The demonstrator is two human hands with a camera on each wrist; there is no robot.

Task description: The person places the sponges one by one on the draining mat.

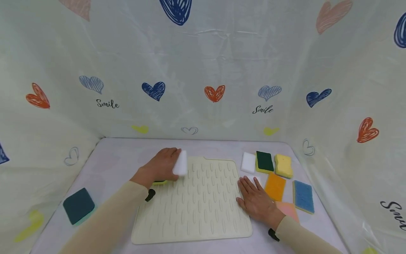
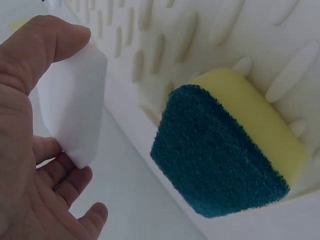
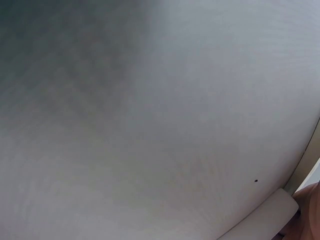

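My left hand [image 1: 160, 165] grips a white sponge block [image 1: 180, 163] upright over the far left part of the cream ribbed mat [image 1: 196, 211]. In the left wrist view the thumb lies on one end of the block and fingertips on the other. Below that hand, a yellow sponge with a dark green scouring side [image 2: 215, 150] lies at the mat's left edge, mostly hidden in the head view. My right hand [image 1: 258, 203] lies palm down with straight fingers at the mat's right edge. Beside its fingers, a second white block [image 3: 265, 217] shows in the right wrist view.
Right of the mat lie another white block [image 1: 248, 162], a green-and-yellow sponge [image 1: 264, 162], and yellow [image 1: 283, 166], orange [image 1: 275, 187], blue [image 1: 303, 197] and pink [image 1: 288, 209] sponges. A dark green sponge [image 1: 78, 206] is at the left. A heart-printed curtain [image 1: 190, 63] surrounds the table.
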